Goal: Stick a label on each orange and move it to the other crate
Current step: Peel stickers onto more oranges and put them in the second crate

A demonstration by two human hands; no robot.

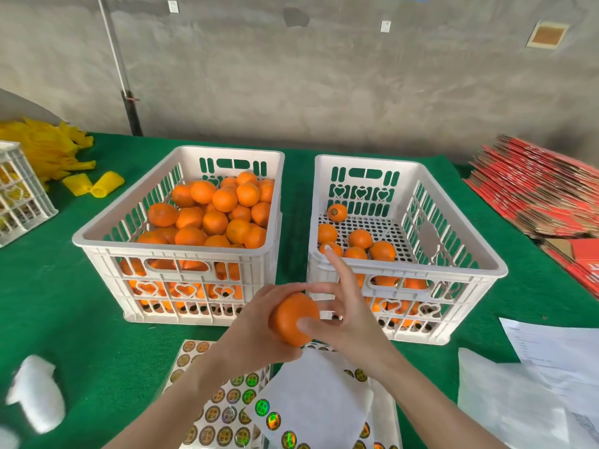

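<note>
1. Left hand [256, 322]: fingers and palm curled round the orange [291, 315] from its left and underside, holding it in the air above the table.
2. Right hand [353, 322]: thumb pressed flat on the near face of the orange. The other fingers are spread and straight, the index pointing up and away, and none curls round the fruit.
3. Orange: between the two hands and touching both. No label shows on its visible face, and whether one lies under the thumb cannot be told.
4. Left crate [107, 218]: beyond the grip and to its left, white and slotted, heaped with oranges nearly to the rim.
5. Right crate [453, 270]: just beyond the grip and to its right, beside the left crate. It holds a few oranges on its perforated floor, and the farthest one [337, 212] shows a round label.
6. Label sheets [227, 406]: directly below the grip, rows of round shiny stickers, partly covered by a white sheet [317, 384].
7. Green cloth [81, 319]: covers the table under everything.
8. Yellow nets [42, 147]: far left of the grip, well apart.
9. Red cartons [534, 189]: flat stack, far right.
10. Papers [551, 351]: right of the grip, on the cloth.
</note>
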